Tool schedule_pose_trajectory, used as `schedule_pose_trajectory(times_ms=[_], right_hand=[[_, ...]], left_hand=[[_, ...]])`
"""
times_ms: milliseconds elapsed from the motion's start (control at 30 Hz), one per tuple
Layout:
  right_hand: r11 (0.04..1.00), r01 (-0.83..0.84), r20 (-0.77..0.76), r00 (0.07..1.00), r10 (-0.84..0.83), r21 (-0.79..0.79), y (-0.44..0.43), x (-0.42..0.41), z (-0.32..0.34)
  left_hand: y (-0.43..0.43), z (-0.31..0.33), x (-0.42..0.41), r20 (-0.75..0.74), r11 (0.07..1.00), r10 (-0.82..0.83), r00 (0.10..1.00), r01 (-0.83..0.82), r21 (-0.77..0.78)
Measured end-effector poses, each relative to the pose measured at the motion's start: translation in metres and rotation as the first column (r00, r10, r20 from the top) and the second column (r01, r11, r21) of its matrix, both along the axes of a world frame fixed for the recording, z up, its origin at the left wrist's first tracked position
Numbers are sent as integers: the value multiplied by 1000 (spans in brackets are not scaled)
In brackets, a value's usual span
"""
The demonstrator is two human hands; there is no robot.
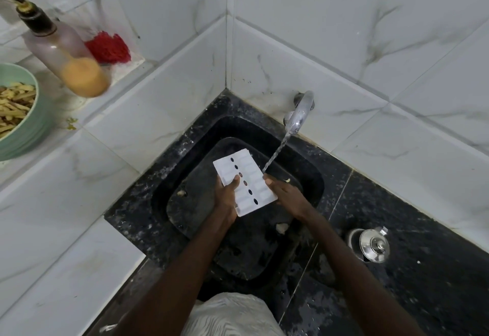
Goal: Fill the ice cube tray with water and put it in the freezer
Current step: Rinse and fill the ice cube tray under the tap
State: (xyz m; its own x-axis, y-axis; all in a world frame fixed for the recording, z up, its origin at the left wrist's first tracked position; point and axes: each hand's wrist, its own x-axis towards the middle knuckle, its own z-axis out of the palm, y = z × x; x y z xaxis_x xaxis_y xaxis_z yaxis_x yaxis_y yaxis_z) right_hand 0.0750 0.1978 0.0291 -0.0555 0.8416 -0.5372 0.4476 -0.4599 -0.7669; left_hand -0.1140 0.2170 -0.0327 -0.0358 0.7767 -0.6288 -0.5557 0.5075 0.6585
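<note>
A white ice cube tray (247, 174) with a row of dark oval holes down its middle is held over the black sink (312, 184). My left hand (226, 198) grips its left edge, thumb on top. My right hand (284, 194) holds the right edge. The chrome tap (299, 113) on the wall is running, and its stream of water (275, 154) falls just beside the tray's right edge, close to my right fingertips.
A steel lidded pot (371, 245) stands on the black counter to the right. On the white ledge at left are a pump bottle (63, 52), a red scrubber (108, 47) and a green bowl (29, 129) of food strips. Scraps lie in the sink.
</note>
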Motion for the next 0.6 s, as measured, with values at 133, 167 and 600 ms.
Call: schedule_pose_trajectory(times_ms=[133,167,600], right_hand=[[980,-200,113,973,199,-8,25,-1,8],[975,-220,120,968,220,-12,31,-2,11],[985,-169,115,979,166,20,26,-4,21]], left_hand=[[2,9,2,12,999,-18,1000,18,39],[2,11,2,20,999,-20,1000,19,44],[0,23,9,25,999,-14,1000,13,42]])
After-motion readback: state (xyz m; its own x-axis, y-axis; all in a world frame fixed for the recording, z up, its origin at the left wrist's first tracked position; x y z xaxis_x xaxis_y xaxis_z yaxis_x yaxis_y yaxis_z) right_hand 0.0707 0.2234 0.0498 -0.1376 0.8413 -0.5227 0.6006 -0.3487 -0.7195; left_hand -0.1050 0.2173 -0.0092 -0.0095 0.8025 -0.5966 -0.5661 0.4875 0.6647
